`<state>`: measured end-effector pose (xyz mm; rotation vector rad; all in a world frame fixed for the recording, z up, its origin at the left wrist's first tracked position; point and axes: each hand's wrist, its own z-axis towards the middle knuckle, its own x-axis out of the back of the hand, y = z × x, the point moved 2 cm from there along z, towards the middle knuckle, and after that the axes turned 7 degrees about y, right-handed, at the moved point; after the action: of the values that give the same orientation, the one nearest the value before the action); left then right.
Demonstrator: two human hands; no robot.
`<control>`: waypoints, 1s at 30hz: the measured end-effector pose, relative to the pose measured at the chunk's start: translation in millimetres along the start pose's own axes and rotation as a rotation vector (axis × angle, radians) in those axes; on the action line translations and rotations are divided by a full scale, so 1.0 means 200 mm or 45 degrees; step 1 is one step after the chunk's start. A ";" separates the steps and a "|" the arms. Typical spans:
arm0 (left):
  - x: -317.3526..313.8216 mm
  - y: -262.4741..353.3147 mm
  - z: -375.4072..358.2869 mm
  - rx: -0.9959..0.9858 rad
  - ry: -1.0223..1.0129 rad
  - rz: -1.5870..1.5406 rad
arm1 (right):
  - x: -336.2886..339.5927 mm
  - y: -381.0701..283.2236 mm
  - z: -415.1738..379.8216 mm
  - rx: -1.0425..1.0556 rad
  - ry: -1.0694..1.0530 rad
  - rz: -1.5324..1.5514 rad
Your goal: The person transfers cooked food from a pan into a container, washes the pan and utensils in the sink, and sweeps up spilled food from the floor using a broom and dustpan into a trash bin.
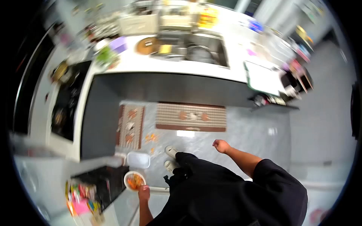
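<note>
My left hand (144, 192) grips the rim of a round white bowl (126, 182) at the lower left. Orange pieces (134, 181) lie inside it; their kind is too blurred to make out. Just beyond the bowl is a clear, pale rectangular plastic container (138, 160). Out in front of my body, over the grey floor, hangs my right hand (221, 146), its fingers curled in and nothing showing in them. Several orange bits (151, 138) are scattered on the floor near my slippers (171, 151).
Two patterned mats (191, 125) (130, 128) lie along the cabinets. The white counter (132, 64) carries a sink (225, 52), a round wooden board (146, 46) and a white cutting board (262, 78). A stove (68, 113) stands left; colourful packets (81, 197) are at lower left.
</note>
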<state>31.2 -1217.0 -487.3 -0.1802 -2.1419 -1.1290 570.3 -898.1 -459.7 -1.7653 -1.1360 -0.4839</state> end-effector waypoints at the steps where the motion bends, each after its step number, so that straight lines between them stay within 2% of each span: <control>1: -0.11 -0.20 0.15 -0.064 -0.116 -0.062 | 0.03 0.13 -0.16 -0.087 0.072 0.023; 2: -0.18 -0.24 0.27 0.088 -0.290 -0.001 | 0.05 0.29 -0.33 -0.169 0.096 0.005; 3: -0.08 0.27 0.26 0.080 -0.366 0.235 | 0.03 0.42 -0.49 -0.247 0.110 -0.010; 5: -0.17 0.69 0.33 -0.249 -0.280 0.217 | 0.02 0.69 -0.74 -0.293 0.145 -0.032; 6: -0.28 0.80 0.39 -0.281 -0.313 0.068 | 0.02 0.83 -0.85 -0.373 0.108 -0.042; 7: -0.37 1.04 0.40 -0.369 -0.326 0.081 | -0.01 0.96 -0.93 -0.449 0.061 -0.049; 10: -0.69 1.47 0.39 -0.521 -0.453 0.097 | -0.01 1.24 -1.11 -0.588 0.229 0.112; 12: -0.95 1.69 0.38 -0.511 -0.605 0.179 | -0.01 1.41 -1.18 -0.664 0.317 0.225; 14: -1.22 1.92 0.33 -0.678 -0.661 0.312 | 0.01 1.59 -1.23 -0.477 0.460 0.329; 15: -1.40 2.02 0.24 -0.789 -0.681 0.420 | 0.08 1.75 -1.28 -0.512 0.474 0.339; 17: -1.68 2.11 0.16 -0.848 -0.703 0.536 | 0.20 1.88 -1.37 -0.516 0.345 0.333; 18: -1.85 2.14 0.10 -0.914 -0.750 0.615 | 0.29 1.98 -1.40 -0.396 0.363 0.301; 19: -2.02 2.16 0.08 -0.983 -0.788 0.688 | 0.43 2.08 -1.44 -0.413 0.392 0.289; 20: -2.18 2.15 0.07 -0.884 -0.839 0.732 | 0.54 2.15 -1.46 -0.420 0.429 0.239; 21: -2.33 2.14 0.05 -0.909 -0.848 0.735 | 0.63 2.23 -1.47 -0.426 0.462 0.201; 23: -2.59 2.17 0.05 -0.867 -1.059 0.925 | 0.83 2.38 -1.47 -0.528 0.701 0.489; 24: -2.68 2.28 -0.02 -0.713 -1.131 1.021 | 0.94 2.45 -1.46 -0.571 0.813 0.575; 26: -2.92 2.44 -0.02 -0.778 -1.246 1.211 | 1.19 2.58 -1.45 -0.519 1.004 0.590; 28: -3.19 2.62 0.00 -0.843 -1.434 1.536 | 1.46 2.73 -1.47 -0.531 1.079 0.599; 29: -3.32 2.76 -0.03 -0.872 -1.452 1.570 | 1.54 2.84 -1.51 -0.568 1.102 0.618; 30: -3.50 2.94 -0.10 -1.296 -1.540 1.543 | 1.63 2.97 -1.54 -0.513 1.253 0.661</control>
<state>810.4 -740.2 -531.7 -2.6794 -1.3053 -1.2165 1287.4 -1078.0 -374.2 -1.7045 0.1164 -1.1292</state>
